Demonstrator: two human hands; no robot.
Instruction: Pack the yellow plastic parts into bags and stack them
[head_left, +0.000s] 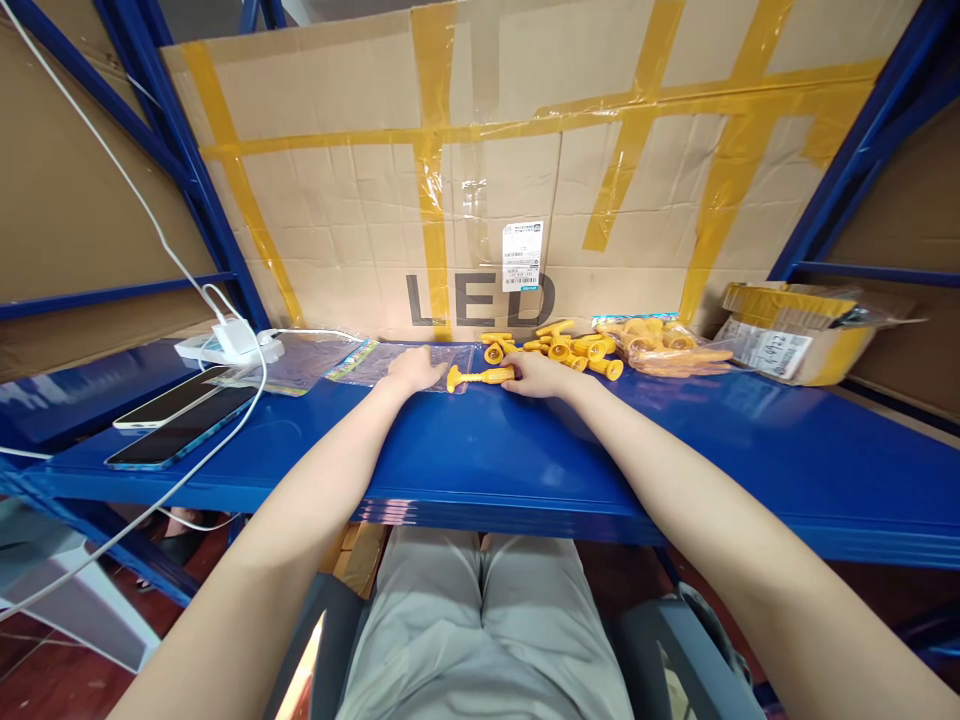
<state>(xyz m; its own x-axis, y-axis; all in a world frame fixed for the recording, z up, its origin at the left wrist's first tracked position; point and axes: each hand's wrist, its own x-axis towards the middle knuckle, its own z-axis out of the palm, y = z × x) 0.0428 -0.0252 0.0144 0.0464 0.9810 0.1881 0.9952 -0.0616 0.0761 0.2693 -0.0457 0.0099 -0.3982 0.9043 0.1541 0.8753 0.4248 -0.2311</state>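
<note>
My right hand (538, 376) is closed around the handle end of a yellow plastic toy hammer (478, 376), whose head points left toward my other hand. On a clear plastic bag (375, 364) with a colourful header strip, my left hand (416, 370) rests with its fingers curled onto the film; their tips are hidden. A loose pile of similar yellow plastic toys (574, 348) lies just behind and right of my right hand. Farther right sits a filled clear bag (660, 345) of orange-yellow toys.
Another clear bag (300, 365) lies to the left, near two phones (184, 425) and a white power strip (229, 345) with trailing cables. A taped carton (802, 335) stands at the right. Large cardboard (330, 230) backs the blue shelf (480, 450).
</note>
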